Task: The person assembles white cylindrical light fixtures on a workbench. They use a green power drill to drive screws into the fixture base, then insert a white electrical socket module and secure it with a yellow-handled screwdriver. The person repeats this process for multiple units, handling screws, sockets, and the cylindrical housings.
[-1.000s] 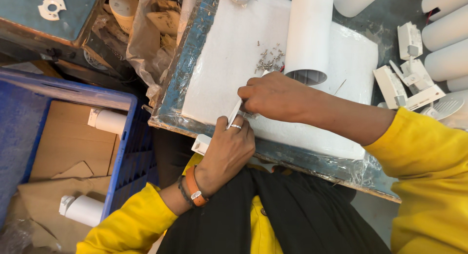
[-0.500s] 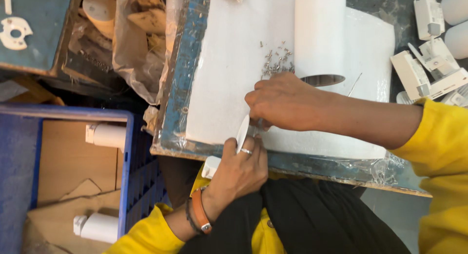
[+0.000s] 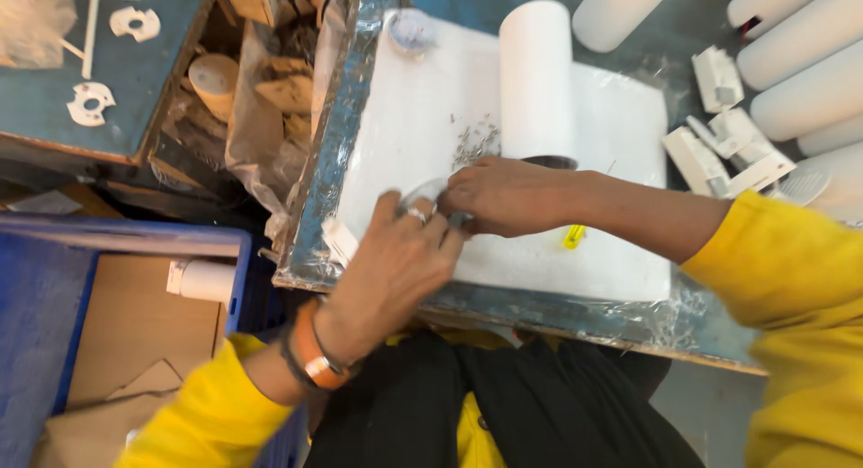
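Layout as I see it: foam pad (image 3: 422, 117) on the workbench (image 3: 315, 207); tube (image 3: 537, 77) lying on the pad; both my hands meeting in front of the tube; more tubes (image 3: 800, 81) far right; crate (image 3: 54, 306) lower left, below the bench.

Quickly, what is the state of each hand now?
Left hand: fingers curled on a small round clear piece.
Right hand: closed, pinching the same piece.
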